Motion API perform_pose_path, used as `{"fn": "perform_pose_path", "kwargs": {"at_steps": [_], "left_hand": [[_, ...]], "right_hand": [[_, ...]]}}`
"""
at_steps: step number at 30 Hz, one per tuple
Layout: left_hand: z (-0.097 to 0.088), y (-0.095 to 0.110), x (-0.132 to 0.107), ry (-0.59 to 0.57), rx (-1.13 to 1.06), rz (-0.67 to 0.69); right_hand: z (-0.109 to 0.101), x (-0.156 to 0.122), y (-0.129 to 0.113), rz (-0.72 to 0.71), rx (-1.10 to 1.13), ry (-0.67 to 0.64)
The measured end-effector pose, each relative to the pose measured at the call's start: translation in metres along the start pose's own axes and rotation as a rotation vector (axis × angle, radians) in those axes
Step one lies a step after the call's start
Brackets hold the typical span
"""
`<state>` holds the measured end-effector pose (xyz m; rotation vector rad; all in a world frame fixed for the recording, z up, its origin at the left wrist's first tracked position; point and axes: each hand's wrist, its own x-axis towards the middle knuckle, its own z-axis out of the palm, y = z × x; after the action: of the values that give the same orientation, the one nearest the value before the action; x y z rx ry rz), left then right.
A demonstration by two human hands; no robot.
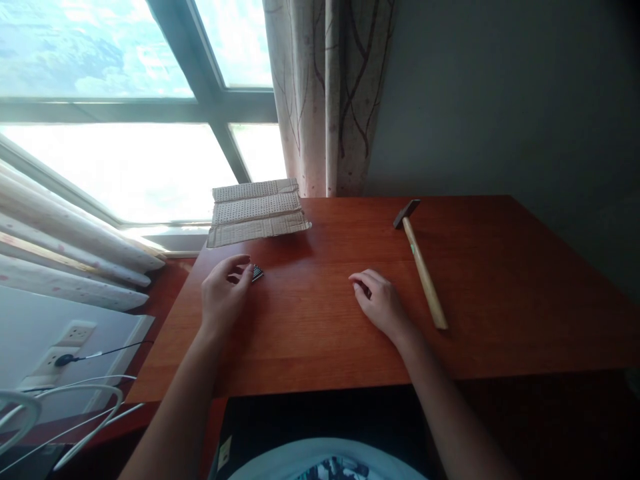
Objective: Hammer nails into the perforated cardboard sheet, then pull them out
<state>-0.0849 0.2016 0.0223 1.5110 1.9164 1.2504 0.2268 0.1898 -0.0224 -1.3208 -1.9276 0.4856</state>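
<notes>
My left hand [226, 283] is over the left part of the wooden table, its thumb and forefinger bent with a gap between them. Just past its fingertips lies a small bunch of thin, dark, shiny pieces that look like nails [257, 273], partly hidden by the hand. My right hand [379, 299] rests on the tabletop with curled fingers, and its palm side is out of sight. To the right of it lies a hammer [424, 270], its wooden handle toward me and its dark metal head pointing away. Neither hand touches the hammer.
Toward the back left of the table [320, 360] lies a creased piece of cardboard [259, 212] with rows of small holes. Behind are a window and a patterned curtain [305, 80]. White cables [95, 388] and a wall socket [75, 333] are at the lower left.
</notes>
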Motion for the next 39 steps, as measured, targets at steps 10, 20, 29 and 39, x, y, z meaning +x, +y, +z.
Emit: {"fn": "perform_pose_path", "kwargs": {"at_steps": [10,20,29,39], "left_hand": [[0.031,0.041,0.021,-0.124,-1.075,-0.573],[0.054,0.048,0.044,-0.045,-1.103,-0.629],[0.034,0.073,0.02,-0.38,-0.477,-0.044],[0.039,0.062,0.115,-0.228,0.786,0.451]], "right_hand": [[0.003,0.0,0.003,0.008,0.007,0.004],[0.004,0.0,0.005,0.007,0.005,0.004],[0.004,0.0,0.004,0.012,0.003,-0.004],[0.003,0.001,0.002,0.002,0.009,0.006]]}}
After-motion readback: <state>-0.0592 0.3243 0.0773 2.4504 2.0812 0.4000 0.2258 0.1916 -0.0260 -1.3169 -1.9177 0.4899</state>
